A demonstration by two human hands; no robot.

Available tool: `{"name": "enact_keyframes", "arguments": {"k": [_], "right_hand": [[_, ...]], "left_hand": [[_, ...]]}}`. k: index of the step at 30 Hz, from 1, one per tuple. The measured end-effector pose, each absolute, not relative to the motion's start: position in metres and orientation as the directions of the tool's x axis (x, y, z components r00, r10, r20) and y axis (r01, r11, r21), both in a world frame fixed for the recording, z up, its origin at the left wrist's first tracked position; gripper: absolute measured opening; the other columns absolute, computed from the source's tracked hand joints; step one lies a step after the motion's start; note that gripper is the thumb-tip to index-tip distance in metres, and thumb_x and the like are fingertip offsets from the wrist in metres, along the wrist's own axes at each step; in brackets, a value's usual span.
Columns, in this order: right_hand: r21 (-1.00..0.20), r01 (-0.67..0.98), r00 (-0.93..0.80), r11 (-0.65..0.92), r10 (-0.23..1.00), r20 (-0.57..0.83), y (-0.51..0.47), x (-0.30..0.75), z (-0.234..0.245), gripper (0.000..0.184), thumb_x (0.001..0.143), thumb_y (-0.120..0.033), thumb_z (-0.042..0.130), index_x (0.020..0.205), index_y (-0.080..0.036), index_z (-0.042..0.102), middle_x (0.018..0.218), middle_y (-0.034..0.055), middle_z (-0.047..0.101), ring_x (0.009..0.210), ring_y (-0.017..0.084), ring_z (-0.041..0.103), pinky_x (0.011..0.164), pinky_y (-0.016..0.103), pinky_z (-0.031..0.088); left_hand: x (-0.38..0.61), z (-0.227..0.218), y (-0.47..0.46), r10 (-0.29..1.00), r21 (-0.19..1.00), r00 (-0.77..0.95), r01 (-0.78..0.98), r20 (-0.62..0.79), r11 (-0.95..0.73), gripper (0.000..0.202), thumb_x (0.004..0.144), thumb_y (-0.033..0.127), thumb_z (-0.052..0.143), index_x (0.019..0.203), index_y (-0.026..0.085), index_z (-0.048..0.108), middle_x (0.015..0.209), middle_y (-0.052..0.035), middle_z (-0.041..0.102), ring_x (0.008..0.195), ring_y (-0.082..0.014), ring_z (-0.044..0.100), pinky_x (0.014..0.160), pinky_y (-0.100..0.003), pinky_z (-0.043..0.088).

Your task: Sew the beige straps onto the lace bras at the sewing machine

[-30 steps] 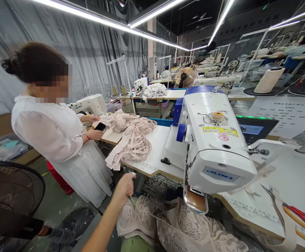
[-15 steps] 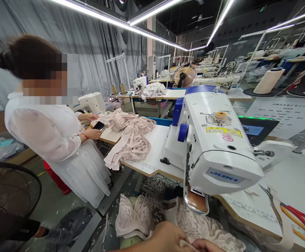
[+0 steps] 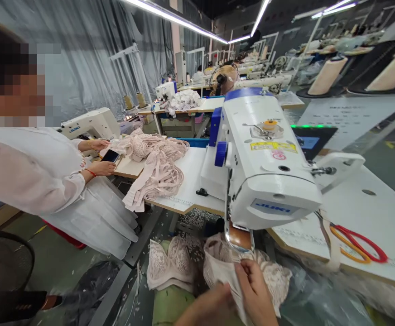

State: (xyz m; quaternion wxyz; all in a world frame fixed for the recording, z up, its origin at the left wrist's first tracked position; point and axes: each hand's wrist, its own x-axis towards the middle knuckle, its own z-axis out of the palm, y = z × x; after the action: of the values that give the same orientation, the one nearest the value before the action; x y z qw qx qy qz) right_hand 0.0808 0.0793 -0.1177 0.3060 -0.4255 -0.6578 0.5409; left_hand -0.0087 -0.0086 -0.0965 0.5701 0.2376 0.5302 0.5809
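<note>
My right hand [image 3: 257,292] pinches the band of a beige lace bra [image 3: 219,267], held below the front of a white JUKI sewing machine [image 3: 268,181]. Beside it, my left hand [image 3: 206,305] is smeared by motion, its fingertips close to the same band; whether they grip it cannot be made out. One bra cup hangs left of my right hand and more lace shows to its right. Another beige lace bra [image 3: 172,265] lies to the left, over something green [image 3: 172,303].
Red-and-orange-handled scissors [image 3: 360,244] and a beige strap [image 3: 333,244] lie on the right tabletop. Beige bras and straps [image 3: 160,172] are heaped on the left table. A person in white [image 3: 92,213] stands at left holding a phone [image 3: 110,156]. A fan [image 3: 5,262] stands lower left.
The view has tilted down and shifted right. Both hands now show higher in the picture, with the bra band lifted between them. The person in white still holds the phone.
</note>
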Motion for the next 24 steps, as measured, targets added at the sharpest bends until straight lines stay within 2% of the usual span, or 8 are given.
{"name": "enact_keyframes", "arguments": {"k": [3, 6, 11, 14, 16, 18, 20, 24], "right_hand": [[-0.97, 0.221, -0.433, 0.098, 0.901, -0.008, 0.058, 0.068, -0.111, 0.035, 0.089, -0.055, 0.052, 0.09, -0.02, 0.055, 0.083, 0.0088, 0.066, 0.075, 0.022, 0.064, 0.067, 0.033, 0.053], [-0.983, 0.171, -0.403, 0.072, 0.915, -0.004, 0.05, 0.062, -0.109, 0.03, 0.092, -0.05, 0.049, 0.089, -0.021, 0.052, 0.083, 0.0077, 0.066, 0.074, 0.021, 0.063, 0.067, 0.033, 0.052], [-0.98, 0.16, -0.532, 0.12, 0.847, 0.017, 0.064, 0.086, -0.104, 0.024, 0.096, -0.042, 0.048, 0.094, -0.02, 0.058, 0.092, 0.0066, 0.066, 0.083, 0.018, 0.063, 0.075, 0.032, 0.052], [-0.906, 0.208, -0.566, 0.369, 0.801, 0.197, 0.08, 0.109, -0.088, 0.026, 0.091, -0.04, 0.058, 0.109, -0.021, 0.061, 0.112, 0.011, 0.064, 0.107, 0.024, 0.059, 0.093, 0.04, 0.048], [-0.842, 0.179, -0.681, 0.51, 0.681, 0.268, 0.09, 0.119, -0.076, 0.034, 0.089, -0.039, 0.063, 0.117, -0.022, 0.059, 0.121, 0.0123, 0.061, 0.115, 0.026, 0.055, 0.098, 0.043, 0.045], [-0.836, 0.132, -0.826, 0.532, 0.525, 0.204, 0.096, 0.123, -0.067, 0.03, 0.09, -0.036, 0.061, 0.116, -0.021, 0.059, 0.111, 0.0096, 0.065, 0.102, 0.022, 0.06, 0.088, 0.036, 0.049], [-0.863, 0.153, -0.892, 0.481, 0.442, 0.088, 0.099, 0.124, -0.062, 0.019, 0.09, -0.03, 0.057, 0.106, -0.021, 0.06, 0.087, 0.0021, 0.065, 0.076, 0.016, 0.059, 0.068, 0.027, 0.047], [-0.884, 0.306, -0.814, 0.352, 0.579, -0.051, 0.102, 0.128, -0.064, 0.008, 0.087, -0.025, 0.057, 0.094, -0.021, 0.057, 0.064, -0.0066, 0.048, 0.055, 0.01, 0.043, 0.053, 0.023, 0.033]], "left_hand": [[-0.001, -0.104, 0.001, 0.843, 0.848, -0.392, -0.512, -0.369, 0.133, 0.078, 0.061, 0.087, 0.056, 0.102, 0.022, 0.068, 0.098, -0.0134, 0.068, 0.096, -0.0298, 0.066, 0.083, -0.041, 0.051], [0.0, -0.105, 0.004, 0.758, 0.864, -0.509, -0.484, -0.408, 0.14, 0.062, 0.075, 0.072, 0.061, 0.11, 0.02, 0.062, 0.105, -0.008, 0.067, 0.099, -0.0218, 0.063, 0.093, -0.033, 0.046], [-0.029, -0.081, 0.002, 0.773, 0.919, -0.512, -0.315, -0.374, 0.236, 0.033, 0.083, 0.049, 0.067, 0.092, 0.017, 0.067, 0.086, -0.0043, 0.069, 0.083, -0.018, 0.061, 0.08, -0.025, 0.046], [-0.047, -0.058, 0.0, 0.857, 0.92, -0.346, -0.225, -0.383, 0.32, 0.027, 0.081, 0.042, 0.072, 0.074, 0.016, 0.069, 0.055, -0.0001, 0.06, 0.056, -0.016, 0.054, 0.06, -0.024, 0.043], [-0.052, -0.046, 0.001, 0.889, 0.919, -0.237, -0.158, -0.391, 0.362, 0.027, 0.078, 0.039, 0.074, 0.065, 0.017, 0.068, 0.049, 0.0012, 0.055, 0.05, -0.0139, 0.047, 0.054, -0.024, 0.038], [-0.051, -0.039, 0.002, 0.913, 0.923, -0.139, -0.064, -0.384, 0.379, 0.028, 0.079, 0.039, 0.072, 0.063, 0.016, 0.067, 0.056, 0.0004, 0.058, 0.055, -0.0138, 0.047, 0.055, -0.023, 0.037], [-0.05, -0.038, 0.003, 0.919, 0.919, -0.044, 0.012, -0.392, 0.393, 0.031, 0.083, 0.042, 0.066, 0.067, 0.016, 0.067, 0.062, 0.0, 0.058, 0.06, -0.014, 0.047, 0.057, -0.023, 0.036], [-0.053, -0.042, 0.001, 0.895, 0.896, -0.07, 0.032, -0.44, 0.443, 0.033, 0.087, 0.045, 0.063, 0.075, 0.015, 0.069, 0.061, 0.0014, 0.055, 0.057, -0.0122, 0.043, 0.054, -0.022, 0.031]]}}
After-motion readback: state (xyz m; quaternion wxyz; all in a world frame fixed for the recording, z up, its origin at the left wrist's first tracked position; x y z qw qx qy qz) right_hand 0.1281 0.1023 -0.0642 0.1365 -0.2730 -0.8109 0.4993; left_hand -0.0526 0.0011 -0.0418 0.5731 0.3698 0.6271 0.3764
